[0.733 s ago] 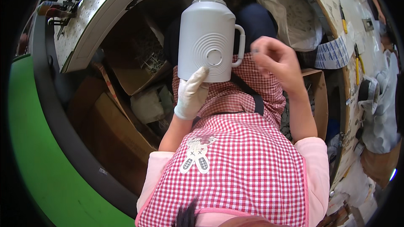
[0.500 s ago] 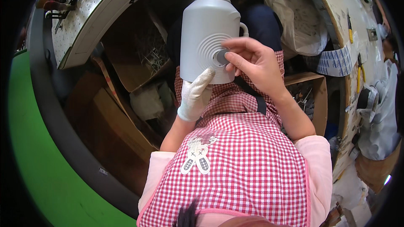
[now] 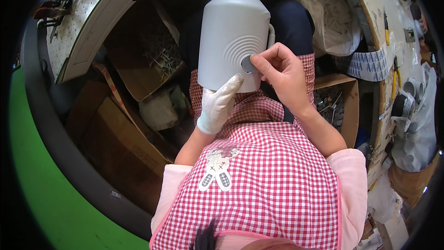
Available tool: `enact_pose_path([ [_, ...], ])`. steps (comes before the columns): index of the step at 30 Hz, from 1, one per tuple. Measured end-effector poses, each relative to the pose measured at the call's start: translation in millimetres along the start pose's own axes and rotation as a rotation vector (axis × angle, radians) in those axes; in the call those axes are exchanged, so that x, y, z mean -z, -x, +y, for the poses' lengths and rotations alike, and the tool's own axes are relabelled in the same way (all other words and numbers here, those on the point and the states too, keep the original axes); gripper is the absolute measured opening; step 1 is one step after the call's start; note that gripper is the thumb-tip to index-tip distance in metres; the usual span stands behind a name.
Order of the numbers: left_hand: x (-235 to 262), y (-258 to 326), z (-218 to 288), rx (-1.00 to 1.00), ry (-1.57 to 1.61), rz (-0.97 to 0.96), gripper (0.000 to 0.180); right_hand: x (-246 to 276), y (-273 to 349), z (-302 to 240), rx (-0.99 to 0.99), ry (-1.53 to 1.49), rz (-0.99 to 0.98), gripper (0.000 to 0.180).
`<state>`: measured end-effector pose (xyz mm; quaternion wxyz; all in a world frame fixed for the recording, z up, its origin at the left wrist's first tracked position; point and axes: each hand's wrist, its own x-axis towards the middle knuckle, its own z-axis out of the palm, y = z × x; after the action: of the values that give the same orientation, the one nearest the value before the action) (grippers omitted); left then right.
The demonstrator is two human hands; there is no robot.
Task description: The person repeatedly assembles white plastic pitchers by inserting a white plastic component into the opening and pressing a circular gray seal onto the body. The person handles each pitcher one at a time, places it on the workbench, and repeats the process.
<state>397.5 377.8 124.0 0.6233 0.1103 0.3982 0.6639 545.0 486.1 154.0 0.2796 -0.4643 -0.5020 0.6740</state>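
A pale grey plastic jug-shaped housing (image 3: 222, 32) lies over my lap, its round neck pointing away from me and a handle on its right side. Ringed ridges on its face surround a round recess near the lower right. My left hand (image 3: 219, 103), in a white glove, grips the housing's near end, the thumb on the face and the other fingers hidden beneath. My bare right hand (image 3: 283, 71) pinches a small dark grey disc (image 3: 248, 64) between thumb and forefinger, at the recess; whether the disc is seated cannot be made out.
At the left stand cardboard boxes (image 3: 125, 134), one with thin metal pieces. On the right, a box (image 3: 354, 111) of small dark parts sits below a bench (image 3: 370, 0) holding yellow-handled tools (image 3: 386, 30). A white bag (image 3: 328, 23) lies beyond my knee, beside a blue-and-white strip (image 3: 368, 67).
The disc has shifted from slightly off the recess to over it. My right fingers have drawn closer together around the disc. The housing has tilted a little and moved slightly right.
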Motion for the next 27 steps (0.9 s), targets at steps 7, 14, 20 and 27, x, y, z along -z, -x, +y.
enact_pose_path([
  [7, -2.7, -1.2, 0.2, 0.023, -0.037, 0.021, 0.041, -0.2, 1.5, 4.9, 0.006, 0.049, -0.027, 0.021],
  [14, -10.6, -12.3, -7.0, -0.216, -0.334, 0.127, 0.036, 19.5, -10.2, -5.8, -0.147, 0.096, -0.193, 0.025],
  [20, -9.2, -13.1, -11.8, -0.217, -0.458, 0.098, 0.038, 26.7, -17.7, 0.0, -0.219, 0.134, -0.215, 0.029],
  [27, -7.8, -13.0, -8.9, -0.234, -0.279, 0.126, 0.037, 25.9, -21.9, 3.7, -0.264, 0.118, -0.210, 0.038],
])
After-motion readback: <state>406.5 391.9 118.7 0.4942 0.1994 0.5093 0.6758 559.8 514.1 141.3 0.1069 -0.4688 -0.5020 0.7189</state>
